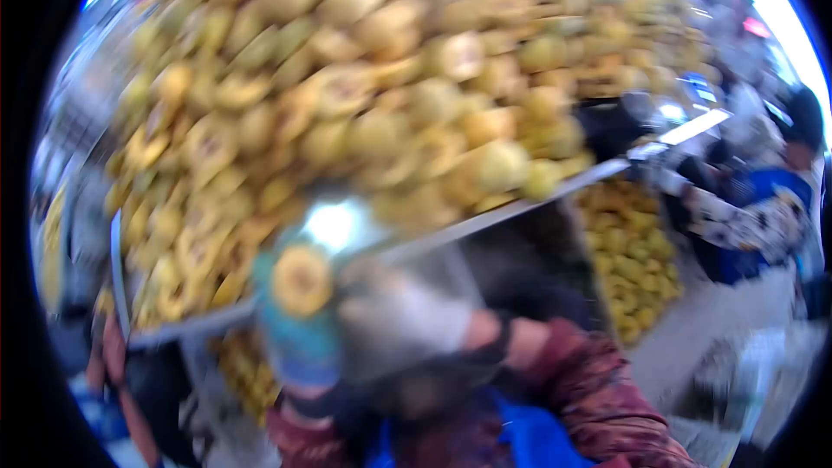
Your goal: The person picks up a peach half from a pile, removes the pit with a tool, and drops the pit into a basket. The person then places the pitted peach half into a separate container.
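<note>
My left hand [299, 329], in a teal and blue glove, holds a halved yellow fruit [302, 281] with its cut face up. Close beside it is my right hand [407, 316] in a whitish glove, blurred by motion; its fingers are smeared, and whatever it may hold cannot be made out. Both hands are at the near edge of a large table [485, 227] with a metal rim. A big heap of yellow fruit [381, 134], many of them cut in half, lies on the table beyond my hands.
A crate of yellow fruit [628, 264] stands below the table at the right. A co-worker [754, 217] in blue and patterned clothing is at the far right. Another person's arm [121, 381] shows at the lower left. More fruit [247, 373] lies below the table's edge.
</note>
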Tool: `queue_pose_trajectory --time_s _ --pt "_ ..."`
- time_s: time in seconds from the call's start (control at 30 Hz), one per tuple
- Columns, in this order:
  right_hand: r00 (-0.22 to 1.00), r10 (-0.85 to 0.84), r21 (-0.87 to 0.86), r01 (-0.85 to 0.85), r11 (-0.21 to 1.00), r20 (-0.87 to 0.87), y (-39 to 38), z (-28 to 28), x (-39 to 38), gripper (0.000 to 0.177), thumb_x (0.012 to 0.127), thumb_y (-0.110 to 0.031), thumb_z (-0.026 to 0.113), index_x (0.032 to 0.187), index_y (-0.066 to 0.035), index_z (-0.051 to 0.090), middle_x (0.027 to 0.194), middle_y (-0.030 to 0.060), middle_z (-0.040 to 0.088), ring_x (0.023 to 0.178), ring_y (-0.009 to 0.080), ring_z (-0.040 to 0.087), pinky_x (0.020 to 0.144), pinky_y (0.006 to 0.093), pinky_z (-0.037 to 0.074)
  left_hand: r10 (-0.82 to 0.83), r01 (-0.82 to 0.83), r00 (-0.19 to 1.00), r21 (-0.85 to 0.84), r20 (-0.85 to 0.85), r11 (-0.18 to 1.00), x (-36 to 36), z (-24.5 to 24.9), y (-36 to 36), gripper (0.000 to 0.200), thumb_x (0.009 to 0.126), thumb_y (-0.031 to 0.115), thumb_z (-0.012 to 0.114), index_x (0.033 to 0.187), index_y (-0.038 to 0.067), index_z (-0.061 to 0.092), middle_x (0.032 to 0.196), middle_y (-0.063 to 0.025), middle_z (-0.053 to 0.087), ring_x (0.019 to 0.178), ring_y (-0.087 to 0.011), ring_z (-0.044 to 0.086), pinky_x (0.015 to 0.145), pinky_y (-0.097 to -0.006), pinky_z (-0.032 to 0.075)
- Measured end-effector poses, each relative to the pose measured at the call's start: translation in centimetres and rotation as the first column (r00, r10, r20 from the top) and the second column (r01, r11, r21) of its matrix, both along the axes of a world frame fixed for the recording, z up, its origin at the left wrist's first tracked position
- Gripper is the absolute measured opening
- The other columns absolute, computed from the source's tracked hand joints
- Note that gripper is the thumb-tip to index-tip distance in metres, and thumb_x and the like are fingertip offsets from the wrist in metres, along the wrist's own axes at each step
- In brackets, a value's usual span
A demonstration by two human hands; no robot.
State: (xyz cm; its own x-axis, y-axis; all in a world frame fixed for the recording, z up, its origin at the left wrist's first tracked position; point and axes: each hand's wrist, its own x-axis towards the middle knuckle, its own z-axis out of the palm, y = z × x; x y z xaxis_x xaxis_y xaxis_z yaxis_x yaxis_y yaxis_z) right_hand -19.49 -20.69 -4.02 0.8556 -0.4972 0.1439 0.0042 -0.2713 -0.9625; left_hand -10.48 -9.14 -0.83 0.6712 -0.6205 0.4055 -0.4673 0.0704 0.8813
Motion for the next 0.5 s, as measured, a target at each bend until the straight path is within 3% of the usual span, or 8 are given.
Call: queue_pose_trajectory --time_s 0.07,0.13,0.17,0.2,0.23,0.3,0.4,0.5 --pt "0.997 0.023 -0.004 -0.023 1.000 -0.080 -0.3 1.1 0.0 0.043 0.085 -0.025 0.068 0.117 -0.002 0.050 0.094 0.0252 0.064 0.090 0.0405 0.065 0.076 0.0444 0.052 0.013 -0.054 0.907 -0.086 -0.422 0.995 2.1 -2.1 -1.0 0.052 0.094 0.039 0.056 0.125 -0.003 0.053 0.112 -0.0138 0.063 0.101 -0.0254 0.061 0.092 -0.0365 0.049" --pt "0.985 0.064 0.015 -0.063 0.998 -0.159 0.0 1.8 0.1 0.047 0.085 -0.024 0.067 0.121 -0.001 0.048 0.098 0.0267 0.064 0.094 0.0416 0.064 0.078 0.0452 0.052 -0.068 -0.177 0.618 -0.224 -0.783 0.958 2.7 -1.1 -2.4 0.048 0.098 0.041 0.046 0.116 -0.002 0.056 0.099 -0.0105 0.061 0.089 -0.0232 0.058 0.086 -0.0343 0.048" --pt "0.981 0.062 -0.011 -0.065 0.998 -0.182 0.1 2.0 0.2 0.049 0.086 -0.024 0.067 0.123 0.000 0.046 0.099 0.0272 0.064 0.095 0.0418 0.064 0.078 0.0454 0.052 -0.144 -0.282 0.403 -0.272 -0.904 0.920 2.5 0.0 -3.1 0.045 0.103 0.039 0.038 0.106 -0.002 0.058 0.087 -0.0073 0.058 0.077 -0.0210 0.055 0.080 -0.0322 0.047" --pt "0.992 0.053 -0.069 -0.060 0.996 -0.111 0.4 1.6 0.1 0.049 0.085 -0.023 0.066 0.122 0.001 0.045 0.097 0.0288 0.063 0.093 0.0440 0.063 0.077 0.0471 0.051 -0.346 -0.034 0.436 -0.399 -0.831 0.916 2.5 0.0 -2.8 0.066 0.102 0.053 0.020 0.095 0.000 0.058 0.088 -0.0069 0.058 0.077 -0.0190 0.053 0.077 -0.0312 0.045" --pt "0.988 0.065 -0.078 -0.077 0.994 -0.143 0.6 1.6 0.2 0.048 0.085 -0.023 0.066 0.120 0.002 0.045 0.096 0.0290 0.062 0.091 0.0448 0.062 0.076 0.0480 0.051 -0.462 0.003 0.391 -0.500 -0.796 0.866 3.3 -1.0 -2.3 0.063 0.099 0.054 0.037 0.122 -0.002 0.055 0.106 -0.0127 0.064 0.096 -0.0255 0.062 0.090 -0.0410 0.051" --pt "0.974 0.079 -0.095 -0.101 0.990 -0.213 0.4 2.0 0.4 0.044 0.085 -0.022 0.065 0.116 0.002 0.045 0.093 0.0293 0.062 0.087 0.0464 0.061 0.074 0.0496 0.050 -0.250 0.047 0.586 -0.277 -0.770 0.960 2.6 -0.7 -2.3 0.069 0.102 0.054 0.015 0.089 0.001 0.058 0.087 -0.0053 0.057 0.077 -0.0158 0.051 0.076 -0.0282 0.043" --pt "0.987 0.057 -0.186 -0.084 0.979 -0.148 0.7 0.8 0.5 0.037 0.084 -0.020 0.064 0.107 0.002 0.045 0.086 0.0273 0.060 0.078 0.0447 0.061 0.067 0.0508 0.049 -0.234 0.086 0.685 -0.242 -0.690 0.966 2.5 -1.1 -1.9 0.061 0.103 0.049 0.022 0.100 0.000 0.058 0.093 -0.0059 0.060 0.082 -0.0144 0.054 0.077 -0.0266 0.045" --pt "0.992 0.032 -0.275 -0.065 0.959 -0.123 0.9 0.1 0.7 0.036 0.084 -0.020 0.064 0.106 0.002 0.045 0.084 0.0265 0.060 0.077 0.0430 0.061 0.066 0.0506 0.048 -0.241 -0.043 0.666 -0.359 -0.706 0.932 1.7 -1.3 -2.5 0.048 0.104 0.041 0.032 0.115 -0.002 0.053 0.101 -0.0066 0.062 0.089 -0.0137 0.057 0.080 -0.0250 0.047"
